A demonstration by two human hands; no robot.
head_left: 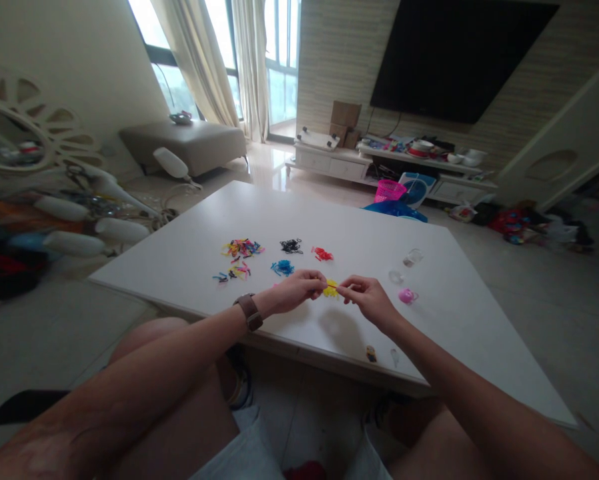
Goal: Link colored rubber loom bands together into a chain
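Between my left hand (299,290) and my right hand (368,298) a thin red rubber band (332,287) is stretched, its ends pinched in the fingertips of both. Right behind it lies a pile of yellow bands (331,292), partly covered by my fingers. Farther back on the white table (359,230) are black bands (291,246), red bands (323,253) and blue bands (282,267). A bit of pink shows beside my left hand, mostly hidden. Mixed-colour bands (242,249) form a heap to the left, with a smaller scattering (239,270) in front.
To the right sit a pink trinket (407,296), a clear round piece (395,277) and a small clear container (413,257). A yellow cartoon figure (371,354) and a clear piece (394,358) lie near the front edge. Beyond the table stands a pink basket (389,191).
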